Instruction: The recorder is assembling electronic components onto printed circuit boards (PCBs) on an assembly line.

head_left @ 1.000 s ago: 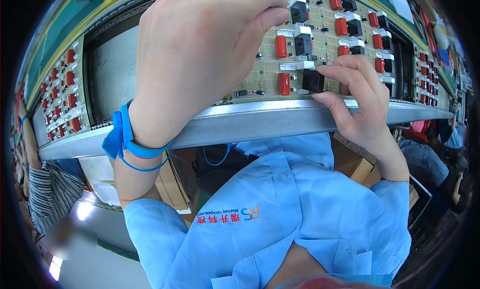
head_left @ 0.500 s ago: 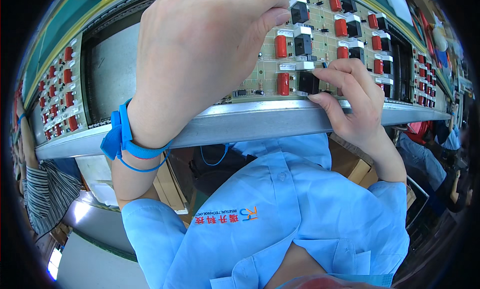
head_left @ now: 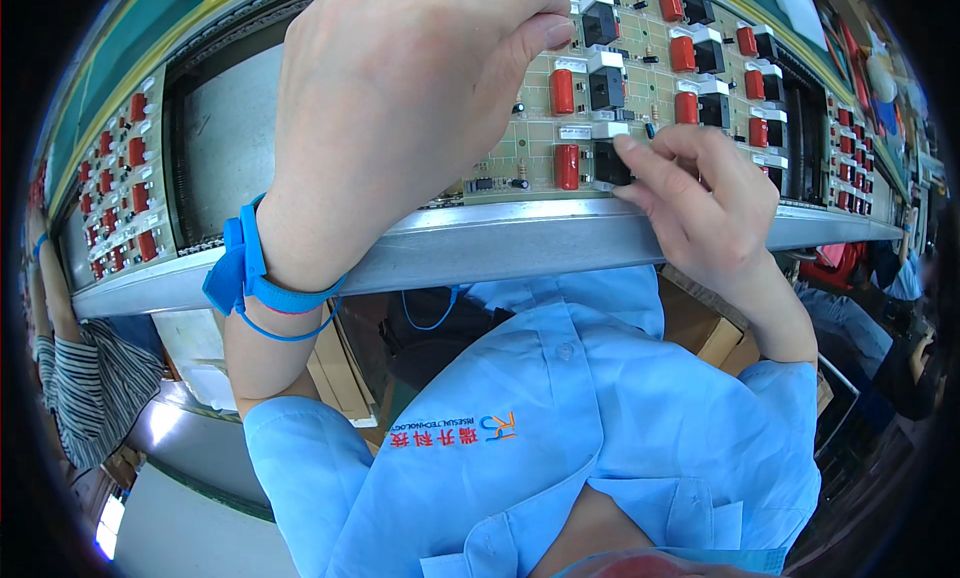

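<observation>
My right hand (head_left: 705, 193) is closed at the near edge of a green circuit board (head_left: 540, 168), thumb and forefinger pinching a black box-shaped component (head_left: 611, 164). That component stands just in front of a white block (head_left: 610, 130) and right of a red cylindrical capacitor (head_left: 567, 167). Above the board's left part, my left hand (head_left: 420, 88) is bent over with thumb and forefinger together. Its other fingertips are hidden by the back of the hand and the picture's top edge, so what it holds cannot be made out. A blue strap (head_left: 285, 300) circles the left wrist.
A metal rail (head_left: 480, 243) runs along the front of the line. More populated boards lie at the left (head_left: 120, 193) and far right (head_left: 850, 163). Several red capacitors and black components fill the middle board. A person's striped sleeve (head_left: 95, 388) shows at far left.
The black component has shifted slightly left and sits straighter against the white block. My right hand's fingers have moved with it. My left hand has barely moved.
</observation>
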